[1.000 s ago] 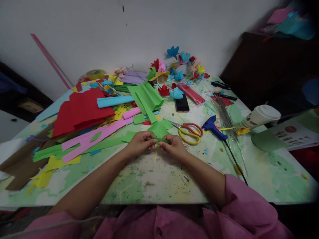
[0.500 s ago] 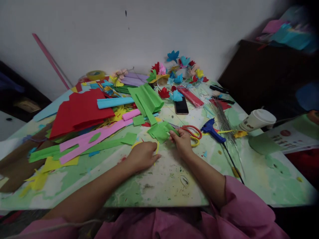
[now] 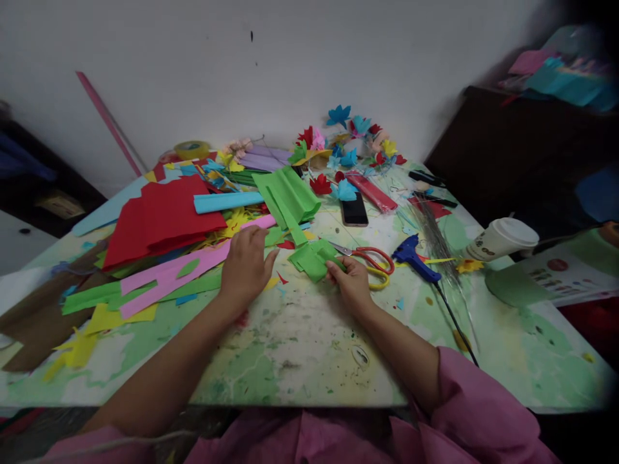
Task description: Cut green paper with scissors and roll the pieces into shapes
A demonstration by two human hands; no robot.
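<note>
My right hand [image 3: 352,283] pinches the near right edge of a small stack of green crepe paper pieces [image 3: 313,259] on the table. Just behind that hand lie scissors [image 3: 372,255] with red and yellow handles, their blades partly beside the green paper. My left hand [image 3: 246,267] is over the ends of a pink paper strip [image 3: 198,269] and a green paper strip [image 3: 169,293]. Its thumb stands apart from its fingers, and nothing shows in it. A larger folded green sheet [image 3: 290,193] lies beyond the stack.
On the right are a blue glue gun [image 3: 416,259], thin wires [image 3: 438,238] and a lidded paper cup [image 3: 503,238]. Paper flowers [image 3: 348,154] and a phone [image 3: 354,210] are farther back. Red paper [image 3: 164,219] and yellow scraps [image 3: 77,345] cover the left side.
My left hand has moved away and to the left, and its fingers have opened. The yellow strip beside it earlier no longer shows there. My right hand keeps hold of the green paper.
</note>
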